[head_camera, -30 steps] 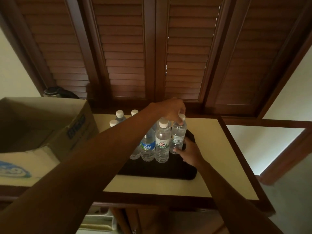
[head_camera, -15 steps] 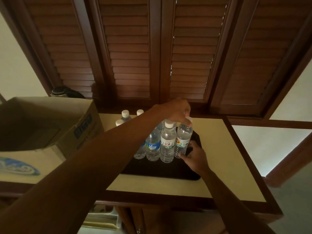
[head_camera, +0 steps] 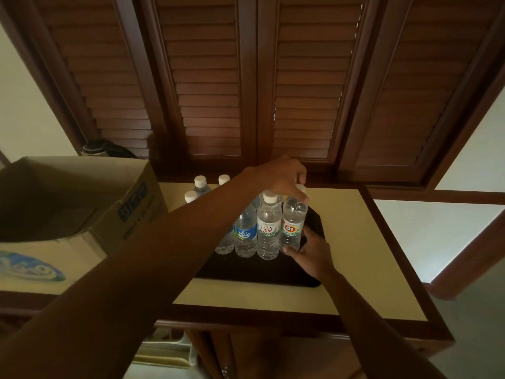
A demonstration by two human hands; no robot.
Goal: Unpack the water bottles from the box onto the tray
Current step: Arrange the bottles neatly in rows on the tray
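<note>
A dark tray (head_camera: 276,274) lies on the cream counter. Several clear water bottles with white caps stand on it in rows. The rightmost front bottle (head_camera: 293,222), with a red and green label, stands at the tray's right side. My left hand (head_camera: 284,177) reaches over the others and grips its cap from above. My right hand (head_camera: 308,251) holds its base from the front right. Beside it stand a green-labelled bottle (head_camera: 269,228) and a blue-labelled one (head_camera: 246,233). The open cardboard box (head_camera: 82,201) sits to the left; its inside is dark.
Dark louvred wooden doors (head_camera: 246,77) rise right behind the counter. The counter (head_camera: 355,242) has a raised wooden rim, with bare surface to the tray's right. A dark object (head_camera: 106,147) sits behind the box. A blue-printed flap (head_camera: 27,266) lies at front left.
The view has drifted slightly. Both hands stay on the rightmost bottle, which has been turned so its red label faces me.
</note>
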